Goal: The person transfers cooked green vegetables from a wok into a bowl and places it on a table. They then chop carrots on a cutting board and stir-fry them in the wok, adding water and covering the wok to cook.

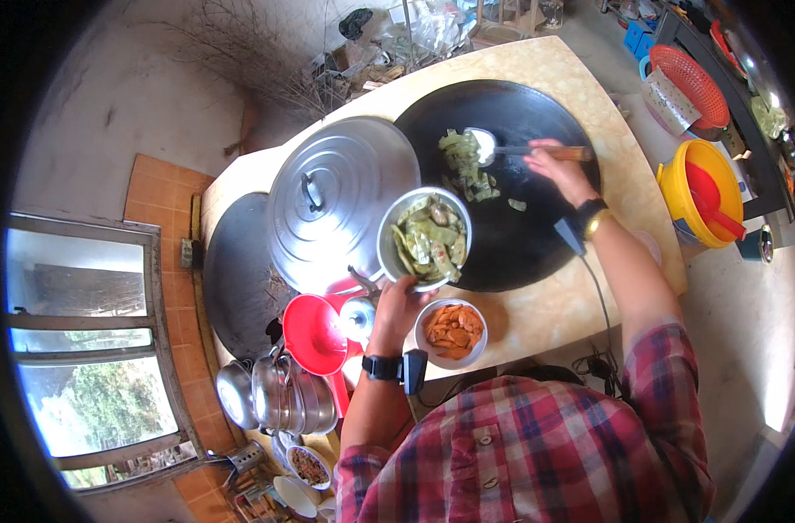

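Note:
My left hand (pixel 401 305) grips the near rim of a metal bowl (pixel 383 248) full of cut green vegetables (pixel 429 237), held over the left edge of a large black wok (pixel 519 240). Around the wooden handle of a spatula (pixel 576 153) my right hand (pixel 556 166) is closed. The spatula's pale blade (pixel 482 146) is inside the wok, touching a small heap of green pieces (pixel 458 157). One loose piece lies apart, right of the heap. Close to my left wrist stands a white bowl of orange slices (pixel 454 329).
A big metal lid (pixel 341 196) lies left of the wok, partly over a second dark pan (pixel 241 270). Nearer are a red dipper (pixel 315 336) and stacked metal pots (pixel 284 392). Right of the counter stands a yellow bucket (pixel 676 187); a cable (pixel 605 301) hangs by my right arm.

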The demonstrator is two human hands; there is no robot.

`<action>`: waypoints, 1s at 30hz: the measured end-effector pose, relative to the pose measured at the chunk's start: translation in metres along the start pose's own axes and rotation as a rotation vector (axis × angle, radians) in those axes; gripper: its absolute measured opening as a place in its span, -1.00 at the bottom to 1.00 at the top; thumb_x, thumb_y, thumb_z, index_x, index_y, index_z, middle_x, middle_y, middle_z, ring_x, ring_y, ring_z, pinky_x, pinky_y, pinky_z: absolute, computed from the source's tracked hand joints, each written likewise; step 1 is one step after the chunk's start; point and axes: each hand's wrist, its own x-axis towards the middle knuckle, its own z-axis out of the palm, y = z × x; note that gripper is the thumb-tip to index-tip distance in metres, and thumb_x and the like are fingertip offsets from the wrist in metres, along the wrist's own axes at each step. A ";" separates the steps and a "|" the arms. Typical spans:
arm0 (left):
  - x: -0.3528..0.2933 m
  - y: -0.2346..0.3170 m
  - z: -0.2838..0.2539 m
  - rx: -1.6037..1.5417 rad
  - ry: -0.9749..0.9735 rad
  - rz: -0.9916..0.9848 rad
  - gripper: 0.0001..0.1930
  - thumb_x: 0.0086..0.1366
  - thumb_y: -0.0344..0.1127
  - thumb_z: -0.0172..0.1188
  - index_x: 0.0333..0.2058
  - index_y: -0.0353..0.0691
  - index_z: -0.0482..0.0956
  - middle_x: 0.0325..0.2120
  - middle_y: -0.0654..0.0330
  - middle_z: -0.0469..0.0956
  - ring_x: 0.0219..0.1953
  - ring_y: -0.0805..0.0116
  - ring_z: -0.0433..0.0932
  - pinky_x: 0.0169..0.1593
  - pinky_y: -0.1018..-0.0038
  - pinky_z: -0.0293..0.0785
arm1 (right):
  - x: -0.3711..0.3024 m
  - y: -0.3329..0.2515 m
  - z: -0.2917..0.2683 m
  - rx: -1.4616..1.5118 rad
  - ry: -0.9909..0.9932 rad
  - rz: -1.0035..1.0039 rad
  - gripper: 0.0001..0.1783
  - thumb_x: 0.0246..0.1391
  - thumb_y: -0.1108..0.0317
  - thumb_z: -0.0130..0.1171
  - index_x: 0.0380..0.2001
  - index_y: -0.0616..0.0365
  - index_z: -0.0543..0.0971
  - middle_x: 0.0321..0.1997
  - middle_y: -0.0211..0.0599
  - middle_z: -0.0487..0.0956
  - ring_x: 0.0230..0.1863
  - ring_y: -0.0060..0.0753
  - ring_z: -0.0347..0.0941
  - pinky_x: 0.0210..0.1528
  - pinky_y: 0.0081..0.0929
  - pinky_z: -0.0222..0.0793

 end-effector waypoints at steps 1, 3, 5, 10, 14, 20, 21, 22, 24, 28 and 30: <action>-0.005 -0.004 0.000 -0.056 0.002 0.033 -0.81 0.26 -0.43 -0.12 -0.28 -0.47 0.36 -0.52 -0.02 0.50 -0.60 0.20 0.51 -0.57 0.53 0.50 | 0.000 -0.001 0.009 -0.054 -0.114 -0.042 -0.77 0.06 0.39 0.12 -0.19 0.22 0.49 -0.27 -0.33 0.53 -0.20 -0.49 0.50 -0.13 -0.56 0.44; -0.014 -0.003 -0.006 0.016 0.072 0.020 -0.82 0.25 -0.43 -0.14 -0.29 -0.46 0.36 -0.55 -0.02 0.50 -0.64 0.24 0.49 -0.60 0.56 0.45 | -0.003 -0.008 0.031 -0.388 -0.248 -0.205 -0.80 0.01 0.40 0.12 -0.24 0.18 0.52 -0.31 -0.39 0.57 -0.25 -0.53 0.50 -0.18 -0.58 0.40; -0.022 -0.005 -0.012 0.204 0.093 0.113 -0.82 0.24 -0.42 -0.15 -0.33 -0.45 0.36 -0.62 0.02 0.49 -0.69 0.32 0.45 -0.67 0.60 0.31 | -0.011 -0.025 0.043 -0.587 -0.276 -0.249 -0.81 -0.03 0.35 0.14 -0.30 0.16 0.54 -0.35 -0.35 0.58 -0.29 -0.51 0.50 -0.20 -0.55 0.39; -0.029 -0.006 -0.028 0.197 0.084 0.149 -0.82 0.20 -0.40 -0.09 -0.42 -0.43 0.41 -0.67 0.13 0.47 -0.79 0.40 0.42 -0.76 0.61 0.21 | -0.020 -0.089 0.027 -0.837 -0.066 -0.050 -0.69 -0.11 0.17 0.16 -0.46 0.25 0.52 -0.44 -0.25 0.56 -0.47 -0.43 0.51 -0.32 -0.52 0.43; -0.033 -0.006 -0.037 0.259 0.116 0.138 -0.80 0.20 -0.37 -0.09 -0.45 -0.42 0.42 -0.73 0.14 0.45 -0.80 0.41 0.40 -0.76 0.60 0.20 | -0.020 -0.102 -0.020 -0.791 0.072 0.114 -0.64 -0.06 0.15 0.12 -0.38 0.29 0.47 -0.46 -0.28 0.52 -0.50 -0.42 0.55 -0.47 -0.61 0.50; -0.035 -0.008 -0.035 0.298 0.129 0.140 -0.77 0.21 -0.35 -0.10 -0.42 -0.43 0.43 -0.71 0.15 0.45 -0.78 0.42 0.40 -0.74 0.60 0.20 | -0.039 0.035 -0.024 0.221 0.107 0.320 -0.68 0.11 0.19 0.07 -0.18 0.21 0.42 -0.20 -0.14 0.50 -0.14 -0.24 0.51 -0.05 -0.41 0.46; -0.034 -0.007 -0.034 0.304 0.123 0.138 -0.77 0.21 -0.35 -0.11 -0.42 -0.42 0.43 -0.69 0.15 0.46 -0.77 0.43 0.40 -0.74 0.62 0.19 | -0.043 0.058 -0.015 0.360 0.104 0.339 -0.67 0.13 0.20 0.04 -0.16 0.22 0.41 -0.15 -0.11 0.48 -0.04 -0.23 0.45 0.05 -0.37 0.39; -0.033 -0.008 -0.032 0.319 0.115 0.133 -0.77 0.22 -0.35 -0.12 -0.41 -0.42 0.43 -0.68 0.16 0.46 -0.76 0.44 0.39 -0.74 0.63 0.19 | -0.046 0.076 -0.007 0.472 0.136 0.345 -0.66 0.13 0.20 0.04 -0.14 0.23 0.40 -0.12 -0.11 0.47 -0.02 -0.23 0.43 0.08 -0.37 0.36; -0.028 -0.007 -0.026 0.345 0.087 0.132 -0.78 0.22 -0.35 -0.12 -0.41 -0.41 0.43 -0.67 0.15 0.46 -0.76 0.44 0.40 -0.74 0.63 0.21 | -0.052 0.093 0.007 0.628 0.138 0.282 -0.65 0.10 0.22 0.06 -0.14 0.25 0.40 -0.11 -0.11 0.46 -0.02 -0.22 0.44 0.08 -0.37 0.36; -0.017 -0.004 -0.014 0.346 0.068 0.110 -0.80 0.21 -0.36 -0.09 -0.43 -0.41 0.42 -0.68 0.15 0.45 -0.75 0.42 0.40 -0.72 0.62 0.24 | -0.051 0.068 0.014 0.587 0.153 0.156 -0.68 0.06 0.27 0.09 -0.17 0.26 0.41 -0.14 -0.12 0.48 -0.07 -0.21 0.47 0.07 -0.36 0.38; -0.015 -0.002 -0.010 0.342 0.084 0.071 -0.81 0.20 -0.36 -0.06 -0.45 -0.40 0.42 -0.71 0.16 0.44 -0.75 0.41 0.41 -0.72 0.60 0.26 | -0.053 0.043 0.012 0.501 0.153 0.117 -0.68 0.07 0.26 0.08 -0.18 0.26 0.42 -0.17 -0.13 0.49 -0.10 -0.21 0.49 0.04 -0.36 0.39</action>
